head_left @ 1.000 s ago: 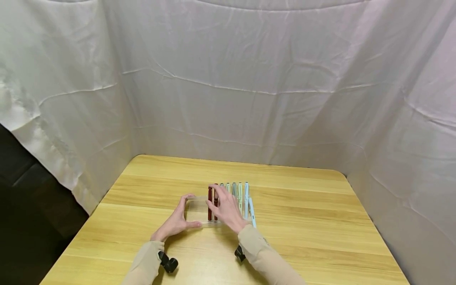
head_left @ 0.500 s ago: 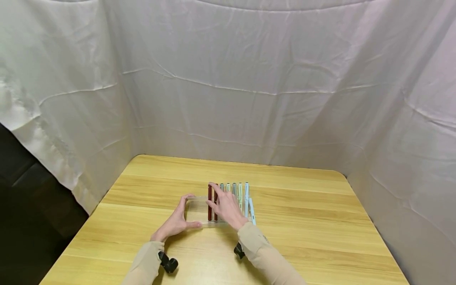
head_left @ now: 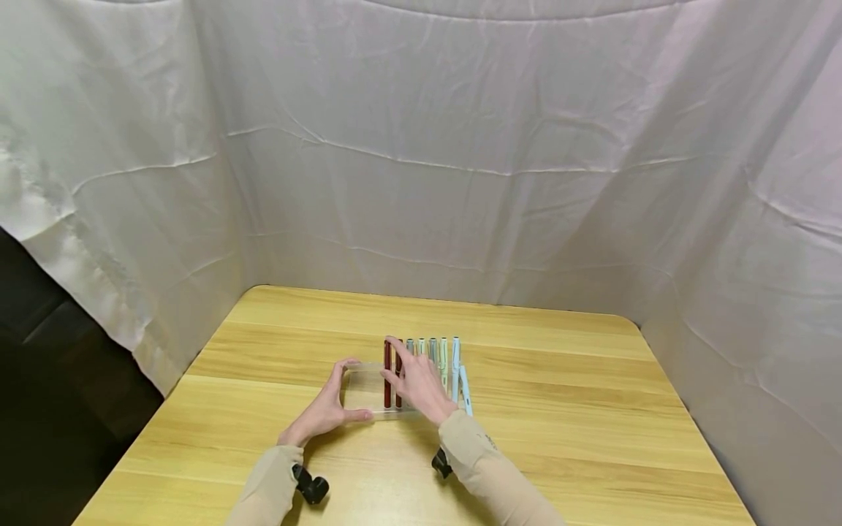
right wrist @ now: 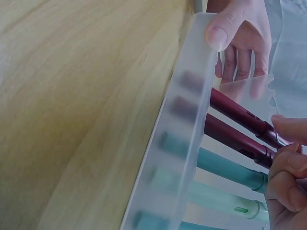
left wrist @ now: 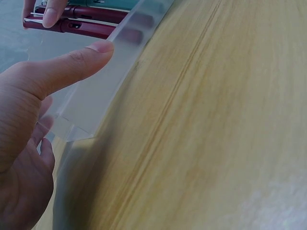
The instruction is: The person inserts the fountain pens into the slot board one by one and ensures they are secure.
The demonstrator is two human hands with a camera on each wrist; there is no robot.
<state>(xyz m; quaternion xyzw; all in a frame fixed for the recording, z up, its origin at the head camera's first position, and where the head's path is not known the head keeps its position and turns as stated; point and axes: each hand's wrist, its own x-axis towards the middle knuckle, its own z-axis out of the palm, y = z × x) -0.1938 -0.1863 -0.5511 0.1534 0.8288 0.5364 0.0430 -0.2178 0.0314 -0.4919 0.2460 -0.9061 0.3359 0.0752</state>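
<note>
In the head view my left hand grips the left end of a clear, shallow pen tray, thumb on its near wall and fingers at the far side. My right hand reaches over the tray, its thumb and fingertips on the leftmost dark red pen near the clip end. A second dark red pen lies parallel beside it, partly under the right hand. In the right wrist view a teal pen and a pale green pen follow in the row.
Further right in the row lies a light blue pen. Another light blue pen slants at the tray's right end. The wooden table is bordered by pale curtains at the back and sides.
The leftmost dark red pen has shifted slightly away from the person, and the right hand's fingers have settled on it. The left hand has kept its place on the tray.
</note>
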